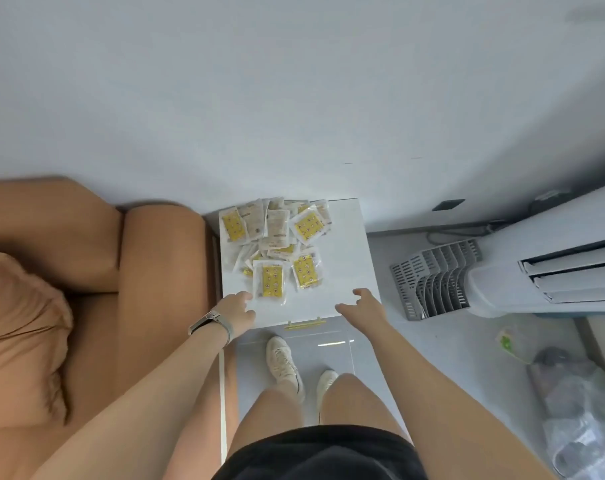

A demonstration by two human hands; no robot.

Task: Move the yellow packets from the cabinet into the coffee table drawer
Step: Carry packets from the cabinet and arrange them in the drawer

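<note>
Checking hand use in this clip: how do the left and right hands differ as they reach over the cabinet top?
The left hand wears a watch on its wrist; the right hand has a bare wrist. The left hand sits right at the nearest yellow packet; the right hand is over bare cabinet top, apart from the packets. Both have loosely curled fingers and hold nothing.

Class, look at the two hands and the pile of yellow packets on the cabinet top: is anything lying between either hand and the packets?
Nothing visible does. The left hand is right beside the nearest packet; the right hand reaches over bare cabinet top toward the packets. The coffee table drawer is not in view.
</note>
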